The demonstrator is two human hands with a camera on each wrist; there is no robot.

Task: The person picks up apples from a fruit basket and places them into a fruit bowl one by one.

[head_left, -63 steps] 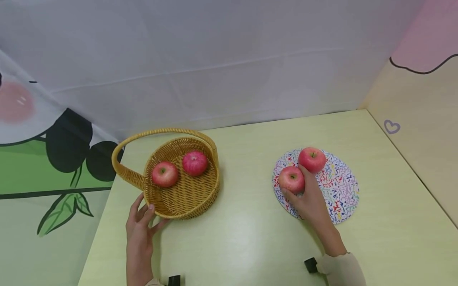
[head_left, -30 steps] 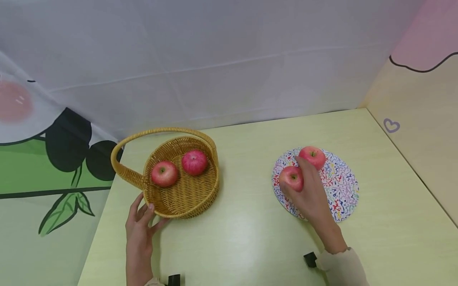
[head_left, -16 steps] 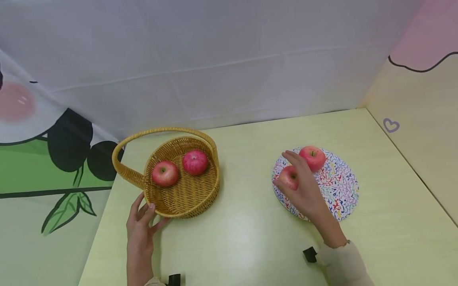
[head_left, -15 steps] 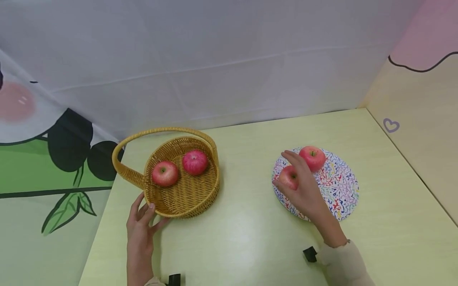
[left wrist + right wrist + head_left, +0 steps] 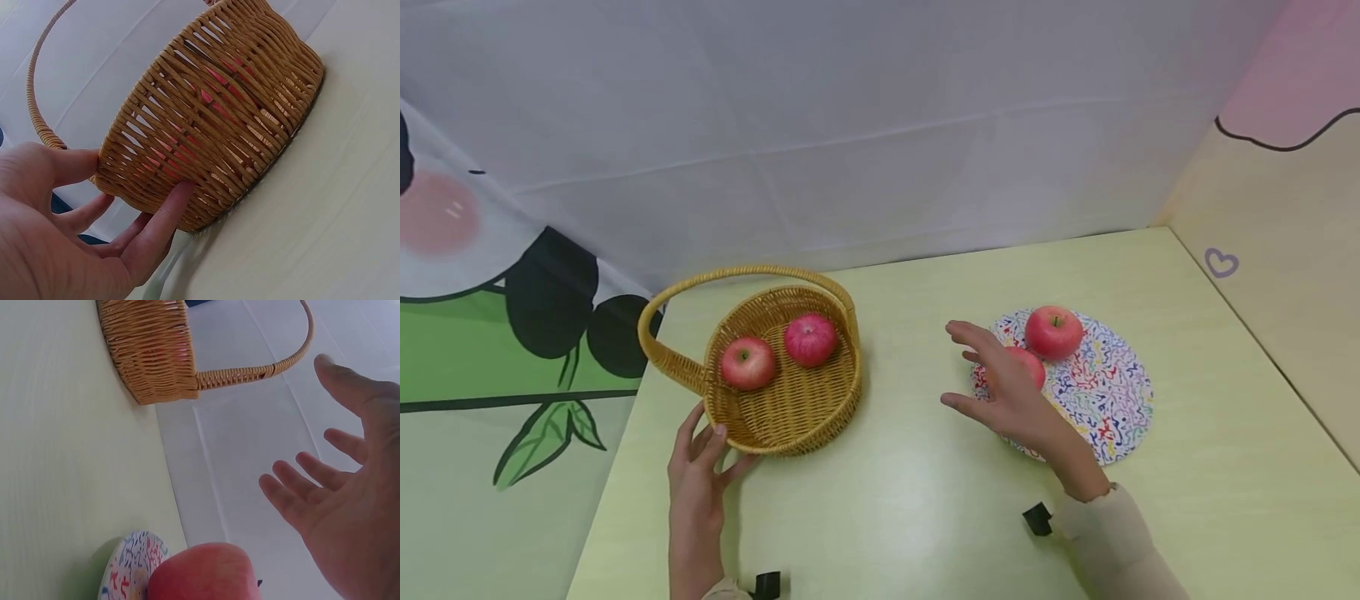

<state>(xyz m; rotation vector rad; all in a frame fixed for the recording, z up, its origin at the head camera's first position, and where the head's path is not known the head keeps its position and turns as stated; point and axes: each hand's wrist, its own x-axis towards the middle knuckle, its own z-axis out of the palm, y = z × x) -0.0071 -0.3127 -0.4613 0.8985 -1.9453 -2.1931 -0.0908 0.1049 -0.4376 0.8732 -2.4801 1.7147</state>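
Observation:
In the head view a wicker basket (image 5: 808, 412) with a tall handle stands at left on the table. Inside lie a red apple (image 5: 748, 363) and a darker pink, streaked round fruit (image 5: 811, 340). My left hand (image 5: 696, 492) rests its spread fingertips on the basket's near-left wall and rim. At right, a round plate (image 5: 1108, 408) with colourful squiggles bears two red apples. One apple (image 5: 1054, 333) is in plain sight; the nearer apple (image 5: 1032, 365) is partly hidden by my right hand (image 5: 1011, 400). That hand hovers with spread fingers, holding nothing, also seen in the right wrist view.
The pale table (image 5: 895, 517) reaches back to a white cloth wall (image 5: 880, 183). A beige panel (image 5: 1292, 275) borders the right side, and a printed cloth with leaves (image 5: 553, 433) hangs at left. Bare tabletop lies between basket and plate.
My right hand has let go of the nearer apple, which stays on the plate. It has opened wider and moved left toward the basket. The left hand and basket keep their places.

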